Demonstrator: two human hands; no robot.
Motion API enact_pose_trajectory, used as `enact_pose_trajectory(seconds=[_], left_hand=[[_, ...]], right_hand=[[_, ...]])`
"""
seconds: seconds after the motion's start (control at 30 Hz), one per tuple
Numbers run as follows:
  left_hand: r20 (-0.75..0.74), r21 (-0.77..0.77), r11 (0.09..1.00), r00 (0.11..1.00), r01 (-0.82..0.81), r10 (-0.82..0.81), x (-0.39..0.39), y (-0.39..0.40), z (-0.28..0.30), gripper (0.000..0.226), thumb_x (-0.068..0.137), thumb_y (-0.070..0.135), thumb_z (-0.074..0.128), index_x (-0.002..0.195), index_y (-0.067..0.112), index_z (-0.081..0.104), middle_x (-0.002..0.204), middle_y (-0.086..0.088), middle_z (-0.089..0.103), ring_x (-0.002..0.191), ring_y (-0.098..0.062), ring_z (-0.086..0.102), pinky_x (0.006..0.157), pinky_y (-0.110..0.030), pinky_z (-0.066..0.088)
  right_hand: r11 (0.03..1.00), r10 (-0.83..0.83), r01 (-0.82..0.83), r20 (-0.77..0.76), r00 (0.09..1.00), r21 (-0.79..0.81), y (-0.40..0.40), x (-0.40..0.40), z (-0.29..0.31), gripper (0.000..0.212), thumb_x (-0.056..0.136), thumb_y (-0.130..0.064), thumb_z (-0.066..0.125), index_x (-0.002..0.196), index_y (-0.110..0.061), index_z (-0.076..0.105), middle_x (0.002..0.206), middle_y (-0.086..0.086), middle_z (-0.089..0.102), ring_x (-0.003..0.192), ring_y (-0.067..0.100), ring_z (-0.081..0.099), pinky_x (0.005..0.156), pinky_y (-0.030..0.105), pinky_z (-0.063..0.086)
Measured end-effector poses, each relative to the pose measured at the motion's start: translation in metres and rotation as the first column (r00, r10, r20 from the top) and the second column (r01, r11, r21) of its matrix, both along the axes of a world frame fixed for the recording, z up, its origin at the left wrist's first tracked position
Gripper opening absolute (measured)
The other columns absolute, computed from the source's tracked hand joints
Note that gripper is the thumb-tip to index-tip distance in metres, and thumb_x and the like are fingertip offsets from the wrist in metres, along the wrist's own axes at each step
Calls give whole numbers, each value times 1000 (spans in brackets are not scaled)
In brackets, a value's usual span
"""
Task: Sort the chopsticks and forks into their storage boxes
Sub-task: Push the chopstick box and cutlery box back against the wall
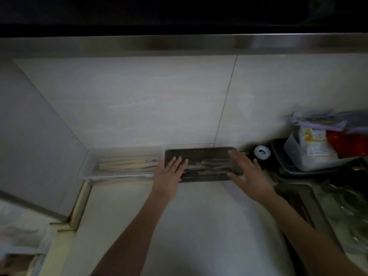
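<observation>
**Both hands flat on dark box, countertop corner**

A pale countertop (189,226) is seen in a dim kitchen corner, backed by large light wall tiles (139,100) with a metal strip (179,43) running above them. Two storage boxes are set end to end against the back wall: a clear box (89,168) on the left, loaded with wooden chopsticks (125,163) lying lengthwise, and a dark box (201,153) touching its right end. To the right, a white tape roll (261,152) and a tray (282,168) holding a plastic container (294,152) and packets are placed.

Lighting is poor and the frame is blurred. Metal cutlery (209,165) is visible through the dark box, but forks cannot be told apart individually. Whether the dark box is covered by a lid cannot be told. The items at lower left and the sink area at right are cut off by the frame edge and not identifiable.

The left hand (169,172) is laid palm-down on the dark box's left end, fingers extended and slightly spread. The right hand (249,172) is laid palm-down on its right end, fingers splayed, thumb at the front edge. Nothing is gripped by either hand. Both forearms are stretched forward from the bottom of the frame.
</observation>
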State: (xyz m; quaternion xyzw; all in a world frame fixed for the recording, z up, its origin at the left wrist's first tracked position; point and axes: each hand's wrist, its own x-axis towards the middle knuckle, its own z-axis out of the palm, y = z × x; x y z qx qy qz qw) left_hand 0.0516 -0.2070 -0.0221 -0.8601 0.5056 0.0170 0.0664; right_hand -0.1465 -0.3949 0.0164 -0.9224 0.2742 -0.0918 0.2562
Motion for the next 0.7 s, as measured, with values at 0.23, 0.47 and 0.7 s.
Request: enact_pose_trajectory(seconds=[0.23,0.47,0.7], left_hand=[[-87,-116,988,992,-100,90,-33,-11,12,64,90,14,43,148,11,16,156,-8,17,144,-18,11,117,-44,-2],[-191,-543,837,959,73,-208,-84,-5,9,36,63,-4,67,92,18,70,91,-2,71,96,-20,66,103,-41,32],[-380,-525,851,895,-1,-233,-114,-2,12,35,86,9,52,120,14,56,118,-4,61,109,-22,56,91,-32,43]], right_hand=[[643,-765,723,-183,617,-252,29,-137,5,88,76,-59,65,145,-23,24,138,23,35,124,43,34,99,54,30],[734,-604,677,-514,609,-61,25,-167,-14,119,56,-90,47,149,-31,1,153,20,10,137,43,20,107,60,26],[989,-140,100,-509,849,-105,63,-138,-12,114,63,-69,62,141,-50,-18,156,9,-7,140,32,9,112,50,13]])
